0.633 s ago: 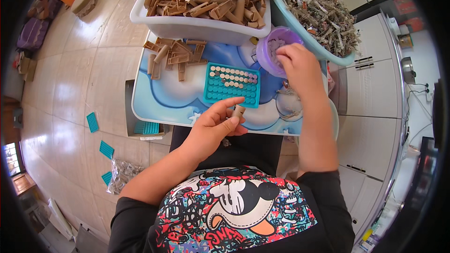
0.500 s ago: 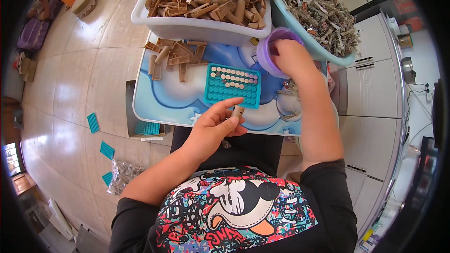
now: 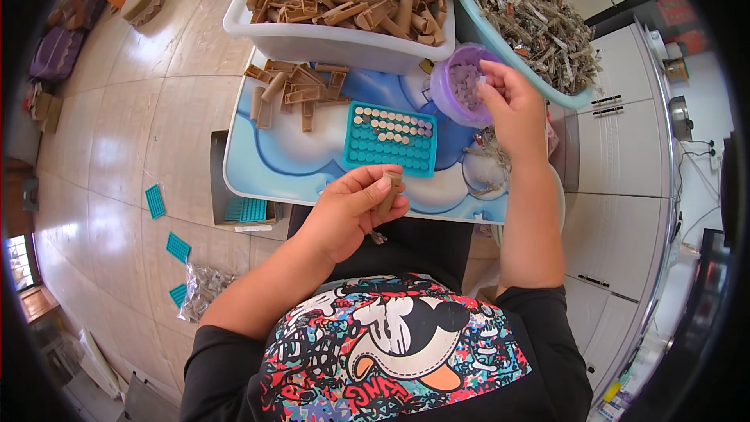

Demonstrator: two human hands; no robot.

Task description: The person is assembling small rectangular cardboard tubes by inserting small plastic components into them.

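Observation:
My left hand (image 3: 348, 207) is closed around a small brown plastic casing (image 3: 391, 185), holding it upright at the near table edge. Over the right rim of a purple tub (image 3: 444, 106), my right hand (image 3: 516, 109) pinches a small whitish translucent piece (image 3: 482, 80) between thumb and forefinger. Many similar pale pieces (image 3: 466, 82) lie inside the tub. Between my hands and just beyond the left one is a teal tray (image 3: 391, 162) with rows of round cells. Its far rows hold pale round-ended parts; the cells nearest me show only teal.
Loose brown casings (image 3: 305, 92) lie on the blue patterned table (image 3: 269, 164). Behind stand a white bin (image 3: 344, 43) heaped with casings and a pale turquoise basin (image 3: 512, 55) of thin clear parts. Teal trays (image 3: 178, 248) and a plastic bag (image 3: 205, 291) lie on the floor at left.
My right hand has come up out of the purple tub to its right rim, now with a pale piece in its fingertips. My left hand has tilted slightly, still holding the brown casing.

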